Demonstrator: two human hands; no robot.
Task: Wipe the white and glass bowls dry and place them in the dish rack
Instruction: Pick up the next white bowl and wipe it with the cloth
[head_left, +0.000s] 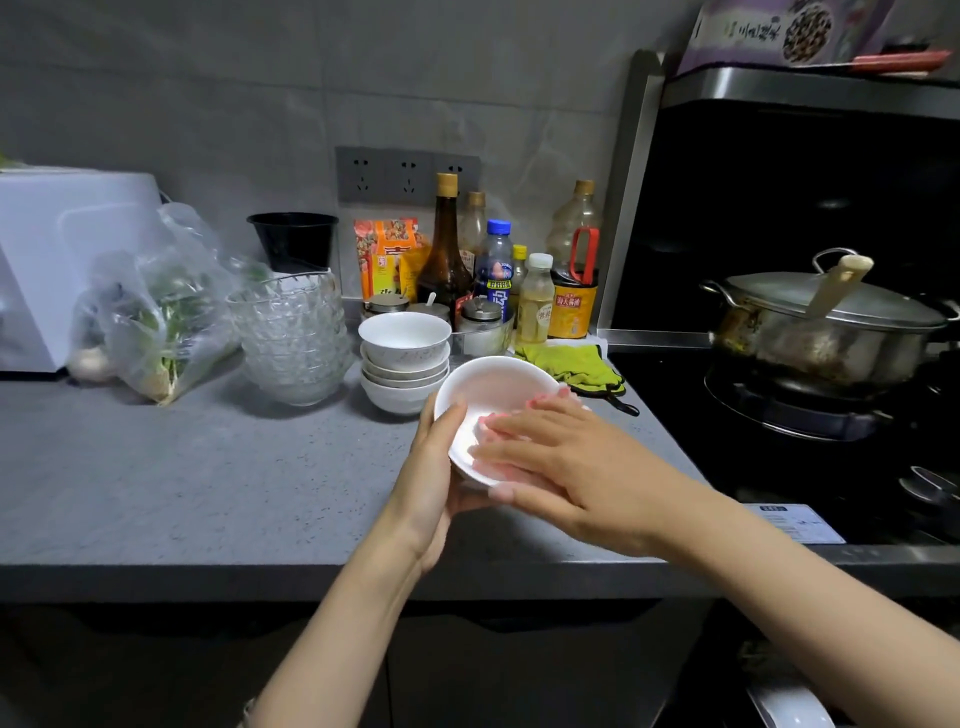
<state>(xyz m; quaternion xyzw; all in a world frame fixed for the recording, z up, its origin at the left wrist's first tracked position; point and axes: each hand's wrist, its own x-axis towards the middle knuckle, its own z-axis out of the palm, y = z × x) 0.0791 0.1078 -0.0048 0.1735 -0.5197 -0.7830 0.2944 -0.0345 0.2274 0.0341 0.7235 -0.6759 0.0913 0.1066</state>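
Left hand (434, 470), grip curled round a tilted white bowl (493, 392) over the grey table (208, 467), right hand (563, 470), grip spread flat, fingers (514, 423) pressing inside the bowl, just behind, stack of white bowls (404, 364), stack of glass bowls (291, 338) beside it, bottles (444, 249) at the wall

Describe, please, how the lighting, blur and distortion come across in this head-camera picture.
Head view: the light is dim overall, and the hood recess above the stove is nearly black; the white bowl is blown out, with a featureless inside; the right hand smears pinkish at the fingertips; wide-angle distortion makes the steel side panel lean.
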